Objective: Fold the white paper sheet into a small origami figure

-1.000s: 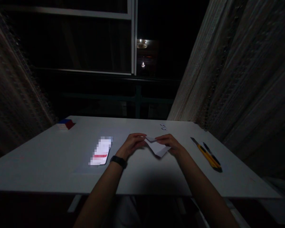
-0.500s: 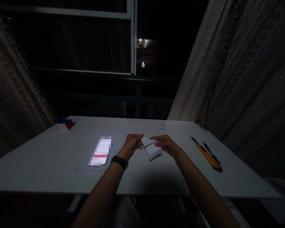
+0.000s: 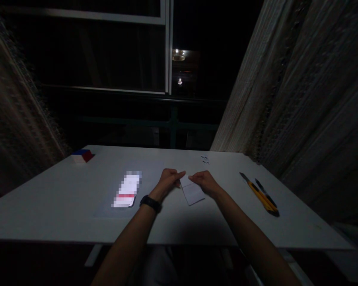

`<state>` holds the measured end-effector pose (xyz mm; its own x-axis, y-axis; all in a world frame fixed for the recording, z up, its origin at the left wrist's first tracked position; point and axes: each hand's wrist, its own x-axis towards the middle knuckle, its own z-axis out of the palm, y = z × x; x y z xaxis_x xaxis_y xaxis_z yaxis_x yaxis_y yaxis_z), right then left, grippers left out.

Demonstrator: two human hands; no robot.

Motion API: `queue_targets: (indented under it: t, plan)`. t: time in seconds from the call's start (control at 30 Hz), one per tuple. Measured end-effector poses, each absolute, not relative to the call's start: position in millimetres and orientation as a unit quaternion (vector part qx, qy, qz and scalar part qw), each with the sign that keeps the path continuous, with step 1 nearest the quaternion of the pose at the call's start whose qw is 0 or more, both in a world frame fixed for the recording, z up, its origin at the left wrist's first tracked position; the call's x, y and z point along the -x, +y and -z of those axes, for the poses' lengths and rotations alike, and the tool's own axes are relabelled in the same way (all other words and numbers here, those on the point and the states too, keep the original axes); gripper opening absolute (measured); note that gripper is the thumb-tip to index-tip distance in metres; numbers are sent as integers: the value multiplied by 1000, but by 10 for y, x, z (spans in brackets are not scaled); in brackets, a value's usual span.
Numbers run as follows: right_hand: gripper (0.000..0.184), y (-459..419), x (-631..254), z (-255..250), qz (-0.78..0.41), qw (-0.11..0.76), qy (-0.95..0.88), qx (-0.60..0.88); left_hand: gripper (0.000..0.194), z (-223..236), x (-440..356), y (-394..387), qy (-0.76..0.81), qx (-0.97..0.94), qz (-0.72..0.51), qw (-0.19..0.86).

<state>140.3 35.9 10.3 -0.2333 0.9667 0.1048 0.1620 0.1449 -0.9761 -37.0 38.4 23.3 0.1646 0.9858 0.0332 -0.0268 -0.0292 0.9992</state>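
A small folded piece of white paper (image 3: 193, 194) is held between my two hands over the middle of the table, with a crease running across its upper part. My left hand (image 3: 168, 182) pinches the paper's upper left corner, thumb on top; a dark band circles that wrist. On the other side my right hand (image 3: 206, 182) grips the upper right edge between thumb and fingers. The lower end of the paper points toward me and lies fairly flat. The fingers under the paper are hidden.
On the white table (image 3: 62, 206), a lit phone (image 3: 127, 190) lies left of my hands. A red, blue and white cube (image 3: 82, 155) sits far left. To the right are a yellow utility knife (image 3: 261, 196) and a pen (image 3: 265, 190). Small dark-marked pieces (image 3: 205, 159) lie at the back.
The paper's raised upper flap now lies flatter, and the sheet shows as a smoother rectangle. My right fingers have curled in from stretched out to a pinch at its top edge.
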Motion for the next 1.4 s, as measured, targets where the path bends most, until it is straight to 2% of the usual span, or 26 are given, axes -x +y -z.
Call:
queue_targets:
  t: [0.2, 0.4, 0.7, 0.77, 0.87, 0.97, 1.03, 1.17, 1.2, 1.33, 1.4]
  plan:
    - [39, 336, -1402, -144, -443, 413, -656, 451, 42, -249, 390, 405, 443, -554, -494, 503]
    - [38, 294, -1390, -186, -513, 390, -627, 438, 40, -218, 395, 433, 415, -524, -512, 539]
    - [37, 285, -1397, -184, -531, 366, -635, 425, 40, -194, 412, 498, 398, -490, -539, 558]
    - [36, 293, -1384, -170, -534, 382, -624, 423, 43, -207, 407, 493, 388, -470, -542, 579]
    - [38, 329, -1356, -134, -532, 456, -570, 429, 48, -226, 394, 469, 371, -464, -523, 611]
    - [39, 373, -1339, -94, -537, 523, -503, 431, 39, -228, 389, 441, 356, -507, -506, 600]
    - [39, 390, -1336, -78, -553, 527, -485, 426, 33, -220, 392, 428, 353, -543, -497, 578]
    - [40, 381, -1317, -65, -568, 493, -509, 419, 36, -198, 394, 419, 394, -546, -502, 543]
    - [42, 374, -1306, -60, -556, 491, -524, 419, 36, -193, 394, 420, 404, -545, -505, 534]
    - [73, 353, -1265, -21, -420, 503, -596, 463, 34, -164, 390, 438, 418, -570, -488, 512]
    - [67, 359, -1266, -2, -350, 509, -615, 490, 35, -144, 390, 452, 418, -584, -472, 511]
